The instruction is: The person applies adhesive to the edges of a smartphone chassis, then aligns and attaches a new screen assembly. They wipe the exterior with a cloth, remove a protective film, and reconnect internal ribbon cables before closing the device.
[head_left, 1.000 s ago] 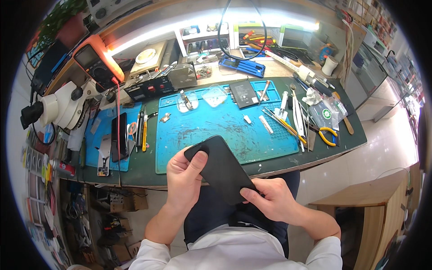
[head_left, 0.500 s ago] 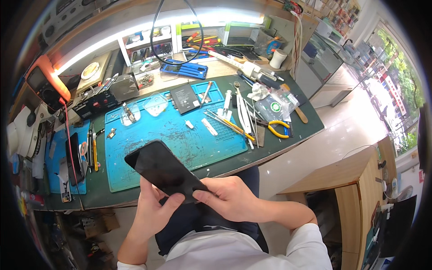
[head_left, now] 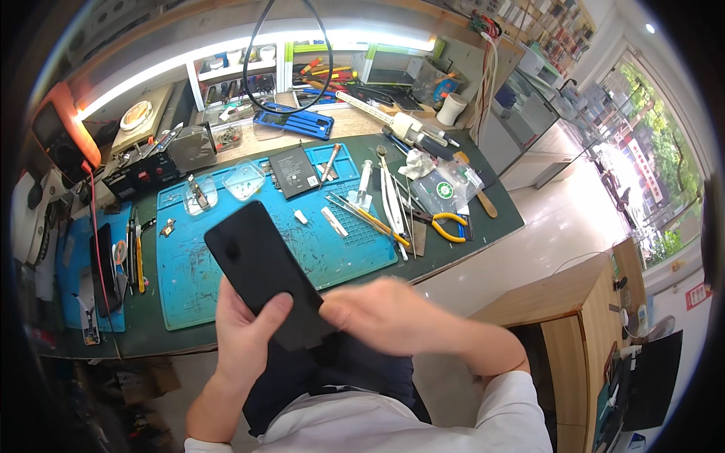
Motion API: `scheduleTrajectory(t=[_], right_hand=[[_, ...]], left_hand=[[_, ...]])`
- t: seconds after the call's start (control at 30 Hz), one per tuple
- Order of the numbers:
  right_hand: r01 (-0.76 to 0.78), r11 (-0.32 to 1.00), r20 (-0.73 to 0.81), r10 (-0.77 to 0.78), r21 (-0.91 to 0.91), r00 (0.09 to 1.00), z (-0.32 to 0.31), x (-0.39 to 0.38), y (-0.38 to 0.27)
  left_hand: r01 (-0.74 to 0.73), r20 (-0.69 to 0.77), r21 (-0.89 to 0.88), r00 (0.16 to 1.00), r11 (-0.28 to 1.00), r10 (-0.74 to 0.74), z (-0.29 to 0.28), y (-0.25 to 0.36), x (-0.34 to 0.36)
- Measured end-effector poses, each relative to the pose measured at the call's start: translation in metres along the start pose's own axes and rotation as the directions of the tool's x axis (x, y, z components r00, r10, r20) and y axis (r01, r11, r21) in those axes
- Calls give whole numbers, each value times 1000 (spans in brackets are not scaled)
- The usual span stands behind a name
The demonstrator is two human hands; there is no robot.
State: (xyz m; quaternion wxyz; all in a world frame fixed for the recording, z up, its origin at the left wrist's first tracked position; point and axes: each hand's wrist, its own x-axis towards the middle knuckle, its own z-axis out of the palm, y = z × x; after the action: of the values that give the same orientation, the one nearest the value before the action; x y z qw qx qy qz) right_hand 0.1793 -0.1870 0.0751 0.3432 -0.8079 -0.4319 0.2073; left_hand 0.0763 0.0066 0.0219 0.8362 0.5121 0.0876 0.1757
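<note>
A black smartphone (head_left: 260,260) is tilted above the near edge of the blue work mat (head_left: 181,279), its dark flat face toward me. My left hand (head_left: 245,332) is closed round its lower left side, thumb lying across the face. At the lower right edge of the phone is my right hand (head_left: 377,313), blurred by motion. Its fingers are curled in, and the thumb meets the phone's edge; the fingertips are hidden. Beyond the phone, a flat black battery (head_left: 293,172) rests on the mat.
Tweezers (head_left: 370,219), yellow-handled pliers (head_left: 449,226) and a syringe (head_left: 364,180) lie to the right. A blue phone case (head_left: 294,123) sits behind. Clear plastic trays (head_left: 244,180) stand at the mat's back. Another dark phone (head_left: 104,272) and an orange multimeter (head_left: 64,132) are on the left.
The phone has turned more upright and shows more of its face. My right hand has shifted slightly along its edge and is now blurred; its thumb has left the face.
</note>
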Motion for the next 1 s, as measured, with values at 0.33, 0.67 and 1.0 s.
scheduleTrajectory(t=[0.33, 0.67, 1.0], right_hand=[[-265, 659, -555, -277, -704, 785, -123, 59, 180], [327, 887, -504, -456, -325, 733, -33, 46, 46], [411, 754, -423, -639, -513, 643, -14, 46, 38]], left_hand=[[197, 124, -213, 977, 957, -174, -14, 14, 11], [507, 284, -186, 848, 841, -448, -10, 7, -6], [505, 284, -183, 849, 844, -446, -12, 3, -9]])
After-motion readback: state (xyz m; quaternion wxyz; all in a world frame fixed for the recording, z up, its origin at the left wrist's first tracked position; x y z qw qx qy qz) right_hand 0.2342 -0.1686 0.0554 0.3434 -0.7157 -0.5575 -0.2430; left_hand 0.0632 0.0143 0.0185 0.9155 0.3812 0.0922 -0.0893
